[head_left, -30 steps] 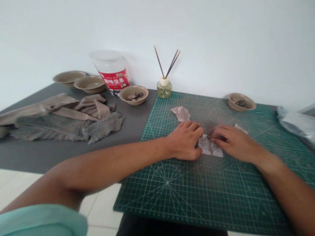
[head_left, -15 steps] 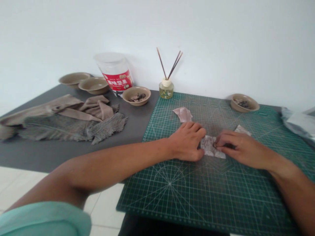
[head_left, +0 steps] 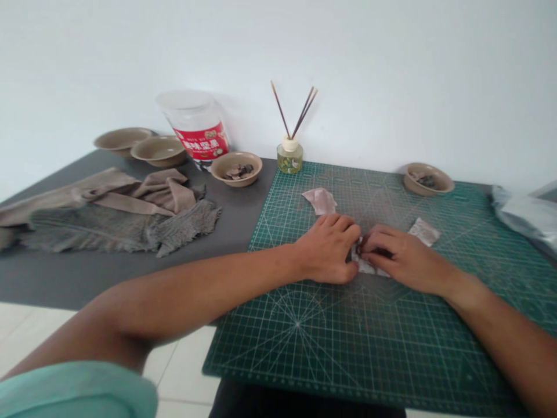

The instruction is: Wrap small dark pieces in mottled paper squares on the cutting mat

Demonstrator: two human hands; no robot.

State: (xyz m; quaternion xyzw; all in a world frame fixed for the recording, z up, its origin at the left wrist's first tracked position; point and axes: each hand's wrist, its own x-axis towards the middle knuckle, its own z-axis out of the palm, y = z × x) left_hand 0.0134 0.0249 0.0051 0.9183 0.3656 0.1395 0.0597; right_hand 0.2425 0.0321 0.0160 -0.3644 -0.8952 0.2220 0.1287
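Observation:
A small pale, mottled piece of cloth point(head_left: 369, 268) lies on the green cutting mat point(head_left: 300, 325), mostly covered by my hands. My left hand point(head_left: 331, 248) is closed at its left edge, fingers curled over it and thumb below. Just beside it, my right hand point(head_left: 400, 258) is closed in a pinch above the cloth; what its fingertips hold is hidden. Behind my left hand is a pinkish cloth scrap point(head_left: 321, 201). A second scrap point(head_left: 425, 231) lies behind my right hand.
A bowl of small dark and tan pieces point(head_left: 429, 179) stands at the mat's back right; another such bowl point(head_left: 237, 169) is left of the reed diffuser point(head_left: 289, 155). Further left are a clear tub point(head_left: 195, 128), two bowls and crumpled cloths point(head_left: 117, 223). A silvery bag point(head_left: 524, 215) lies right.
My right hand has moved left over the cloth, close to my left hand, and now covers more of it. My left hand keeps its place. The view has shifted slightly.

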